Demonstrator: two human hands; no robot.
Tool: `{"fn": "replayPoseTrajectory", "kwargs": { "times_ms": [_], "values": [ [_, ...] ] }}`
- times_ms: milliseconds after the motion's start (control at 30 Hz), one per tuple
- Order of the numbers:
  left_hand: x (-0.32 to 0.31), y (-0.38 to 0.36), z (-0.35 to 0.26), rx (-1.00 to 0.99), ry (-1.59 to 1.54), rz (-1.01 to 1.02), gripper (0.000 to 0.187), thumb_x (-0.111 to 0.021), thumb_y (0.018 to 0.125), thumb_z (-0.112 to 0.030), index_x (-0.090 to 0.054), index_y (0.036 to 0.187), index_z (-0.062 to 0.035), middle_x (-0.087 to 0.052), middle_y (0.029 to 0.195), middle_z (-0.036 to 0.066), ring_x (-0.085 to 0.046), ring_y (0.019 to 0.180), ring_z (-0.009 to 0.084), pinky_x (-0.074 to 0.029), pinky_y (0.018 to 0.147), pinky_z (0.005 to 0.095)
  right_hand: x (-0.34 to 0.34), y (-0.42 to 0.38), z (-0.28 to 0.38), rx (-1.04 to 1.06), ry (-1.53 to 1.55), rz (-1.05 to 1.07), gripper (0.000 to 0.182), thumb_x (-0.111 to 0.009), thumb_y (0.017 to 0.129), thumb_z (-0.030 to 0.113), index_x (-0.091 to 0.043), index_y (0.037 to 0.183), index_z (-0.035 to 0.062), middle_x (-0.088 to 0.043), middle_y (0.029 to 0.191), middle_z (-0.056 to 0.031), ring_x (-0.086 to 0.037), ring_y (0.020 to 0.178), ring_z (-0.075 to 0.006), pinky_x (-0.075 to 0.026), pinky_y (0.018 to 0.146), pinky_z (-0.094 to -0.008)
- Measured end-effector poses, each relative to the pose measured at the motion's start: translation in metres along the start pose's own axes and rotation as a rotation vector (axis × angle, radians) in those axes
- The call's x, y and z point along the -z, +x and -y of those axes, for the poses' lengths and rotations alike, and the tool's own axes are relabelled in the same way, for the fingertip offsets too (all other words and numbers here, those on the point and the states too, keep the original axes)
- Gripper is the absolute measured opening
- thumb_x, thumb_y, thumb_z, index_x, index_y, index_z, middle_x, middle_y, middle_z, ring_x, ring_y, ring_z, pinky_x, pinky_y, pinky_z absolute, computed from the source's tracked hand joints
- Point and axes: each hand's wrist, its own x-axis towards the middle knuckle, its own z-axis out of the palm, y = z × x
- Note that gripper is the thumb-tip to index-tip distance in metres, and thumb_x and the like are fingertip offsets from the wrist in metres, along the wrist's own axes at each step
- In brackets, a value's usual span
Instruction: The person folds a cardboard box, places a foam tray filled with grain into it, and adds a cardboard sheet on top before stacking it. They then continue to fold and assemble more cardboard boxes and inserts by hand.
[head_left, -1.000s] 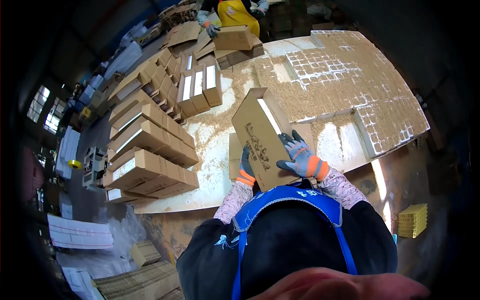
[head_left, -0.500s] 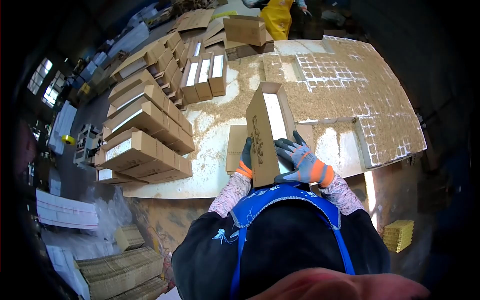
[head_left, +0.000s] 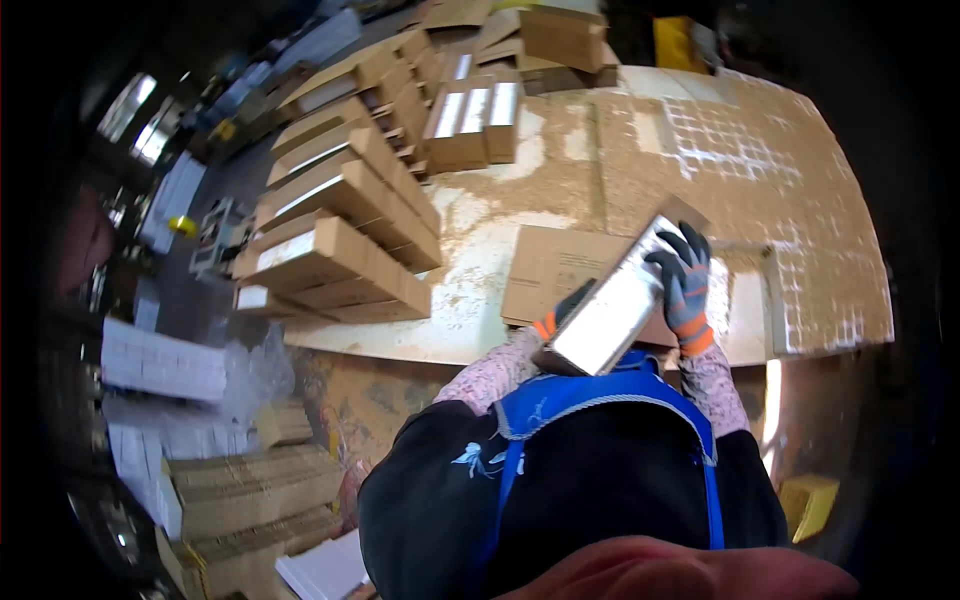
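we're up on the person's head, a single wide view pitched steeply down and forward: the chest in black cloth (head_left: 610,490) looms right up close along the bottom, the blue cloth apron bib (head_left: 555,395) just above it, the long brown cardboard box with a bright white face (head_left: 610,310) sits mid-range, and the broad white dust-strewn table (head_left: 480,325) stretches away beyond, black ringing the edges.

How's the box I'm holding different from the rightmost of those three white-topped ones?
The held box slants between left hand and right hand; the rightmost box rests on the table. The held box is nearer you; the rightmost box, farther away. Both show brown and white.
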Motion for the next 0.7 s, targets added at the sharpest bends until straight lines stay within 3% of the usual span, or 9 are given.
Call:
{"fn": "replayPoseTrajectory", "kwargs": {
  "times_ms": [67,200,300,433,533,600,633,667,700],
  "values": [
    [0.004,0.001,0.004,0.000,-0.023,-0.002,0.070,-0.035,0.089,-0.057,-0.031,0.138,-0.0080,-0.040,0.136,0.015,-0.046,0.119,0.0291,-0.037,0.101,0.0422,-0.004,-0.008,-0.003,0.031,-0.029,0.007,0.031,-0.036,0.086,0.023,-0.063,0.075,0.0127,-0.062,0.090,-0.0073,-0.050,0.101,-0.0315,-0.027,0.096,-0.0487],
    [0.013,-0.005,0.016,-0.009,-0.098,-0.036,0.067,-0.035,0.090,-0.055,-0.032,0.137,-0.0076,-0.042,0.135,0.015,-0.046,0.119,0.0285,-0.036,0.101,0.0416,-0.006,-0.027,-0.010,-0.001,-0.054,-0.019,0.039,-0.033,0.091,0.025,-0.061,0.070,0.0082,-0.059,0.074,-0.0072,-0.053,0.079,-0.0277,-0.029,0.094,-0.0464],
    [0.030,-0.027,0.016,-0.035,-0.175,-0.109,0.065,-0.035,0.091,-0.053,-0.033,0.137,-0.0072,-0.043,0.134,0.015,-0.046,0.119,0.0280,-0.036,0.101,0.0412,-0.007,-0.029,-0.009,-0.046,-0.034,-0.014,0.036,-0.036,0.090,0.024,-0.061,0.070,0.0071,-0.060,0.074,-0.0065,-0.053,0.078,-0.0282,-0.029,0.095,-0.0463],
    [0.060,-0.059,0.007,-0.096,-0.269,-0.210,0.063,-0.034,0.092,-0.051,-0.035,0.136,-0.0068,-0.044,0.133,0.015,-0.046,0.119,0.0274,-0.036,0.101,0.0406,-0.013,-0.035,0.002,-0.014,-0.155,-0.053,0.014,-0.049,0.080,0.015,-0.062,0.074,0.0128,-0.061,0.078,-0.0049,-0.056,0.081,-0.0260,-0.032,0.092,-0.0444],
    [0.079,-0.068,-0.002,-0.166,-0.296,-0.251,0.062,-0.034,0.092,-0.050,-0.035,0.136,-0.0066,-0.045,0.133,0.015,-0.046,0.119,0.0270,-0.036,0.101,0.0404,-0.021,-0.038,0.012,-0.049,-0.225,-0.011,0.011,-0.052,0.072,0.021,-0.062,0.072,0.0168,-0.061,0.079,-0.0018,-0.055,0.075,-0.0228,-0.030,0.093,-0.0439],
    [0.086,-0.079,-0.011,-0.201,-0.364,0.084,0.062,-0.034,0.092,-0.051,-0.037,0.135,-0.0067,-0.042,0.136,0.015,-0.040,0.124,0.0261,-0.029,0.105,0.0381,-0.022,-0.037,0.019,-0.057,-0.232,0.010,0.011,-0.055,0.071,0.025,-0.062,0.071,0.0162,-0.062,0.078,-0.0016,-0.055,0.075,-0.0223,-0.031,0.088,-0.0421],
    [0.085,-0.080,-0.016,-0.169,-0.375,0.023,0.061,-0.046,0.089,-0.048,-0.037,0.135,-0.0092,-0.045,0.133,0.012,-0.045,0.118,0.0292,-0.029,0.104,0.0399,-0.026,-0.037,0.020,-0.067,-0.191,0.006,0.012,-0.058,0.070,0.027,-0.063,0.070,0.0156,-0.062,0.077,-0.0019,-0.055,0.075,-0.0224,-0.032,0.087,-0.0415],
    [0.093,-0.078,-0.020,-0.189,-0.378,0.019,0.061,-0.046,0.089,-0.048,-0.037,0.135,-0.0092,-0.045,0.133,0.012,-0.045,0.118,0.0292,-0.029,0.104,0.0399,-0.029,-0.038,0.020,-0.080,-0.155,0.003,0.014,-0.061,0.069,0.029,-0.063,0.070,0.0150,-0.062,0.076,-0.0021,-0.055,0.075,-0.0226,-0.033,0.085,-0.0409],
    [0.108,-0.073,-0.020,-0.288,-0.074,-0.083,0.055,-0.044,0.090,-0.040,-0.038,0.134,-0.0081,-0.047,0.130,0.011,-0.047,0.115,0.0258,-0.031,0.101,0.0367,-0.029,-0.040,0.015,-0.093,-0.147,0.097,0.021,-0.065,0.068,0.032,-0.064,0.077,0.0139,-0.062,0.082,-0.0032,-0.055,0.079,-0.0240,-0.034,0.083,-0.0404]
  ]
}}
